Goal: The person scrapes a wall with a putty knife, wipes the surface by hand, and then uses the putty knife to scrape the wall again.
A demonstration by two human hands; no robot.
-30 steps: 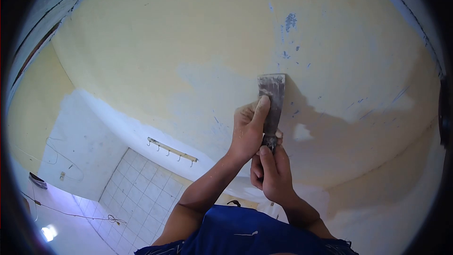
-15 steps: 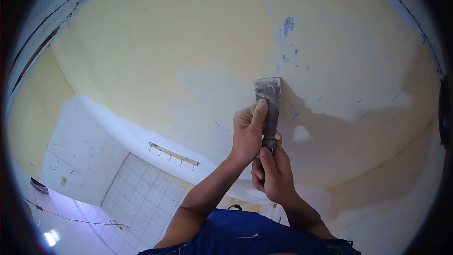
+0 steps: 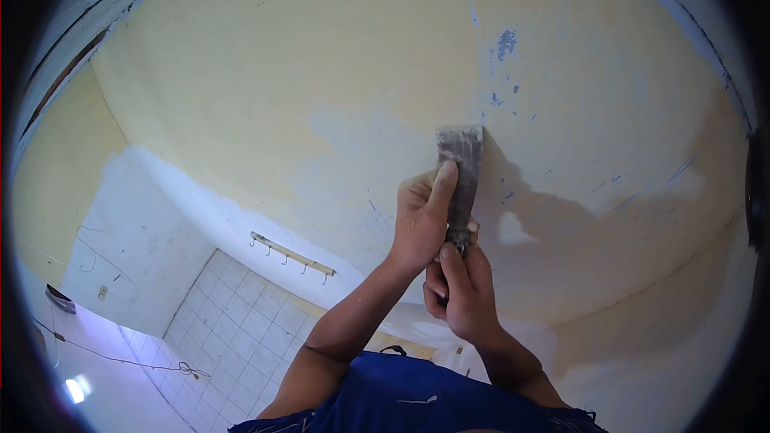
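A putty knife (image 3: 462, 176) with a worn, plaster-smeared blade points up the wall, its wide edge at or very near the painted surface. My left hand (image 3: 423, 215) is closed on the blade's left side, thumb lying along its face. Lower down, my right hand (image 3: 467, 289) grips the handle, most of which its fingers hide. Around the blade the wall (image 3: 361, 56) is cream, with a paler patch to the left. Bluish chipped spots (image 3: 506, 44) show above and to the right of the edge.
A hook rail (image 3: 293, 258) is fixed to the wall at lower left, above white tiles (image 3: 241, 313). A loose cable (image 3: 120, 359) hangs near a bright lamp (image 3: 76, 389). Shadows of the arms fall on the wall at right.
The putty knife has slid slightly up and left along the wall, both hands moving with it. The view has shifted a little. The grip looks the same.
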